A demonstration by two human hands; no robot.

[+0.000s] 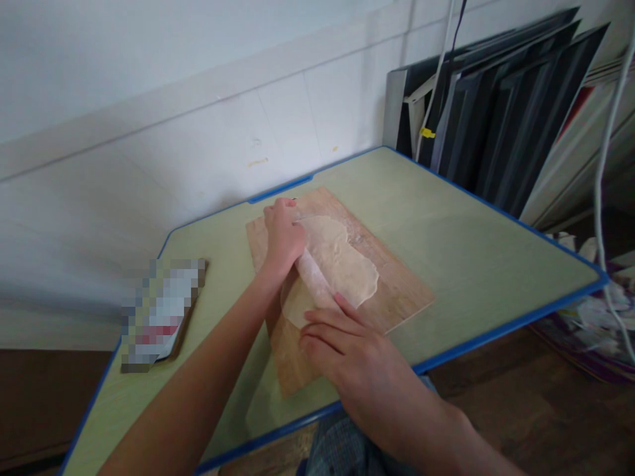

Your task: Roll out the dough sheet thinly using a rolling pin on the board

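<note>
A floury rolling pin [316,277] lies slantwise across a thin, flattened sheet of dough [342,254]. My left hand [284,235] is closed round the pin's far end. At the near end, my right hand [342,344] grips it, with the fingers stretched over the pin and the thumb alongside. Beneath the dough is a wooden board [397,297] dusted with flour. The dough has an uneven, lobed outline and spreads on both sides of the pin. Both ends of the pin are hidden by my hands.
The board rests on a pale green table [476,251] with a blue edge. A blurred-out flat object [166,311] lies at the left. Behind stands a white wall [198,145]. Dark panels [496,112] lean beyond the right edge, near a hanging white cable [602,165].
</note>
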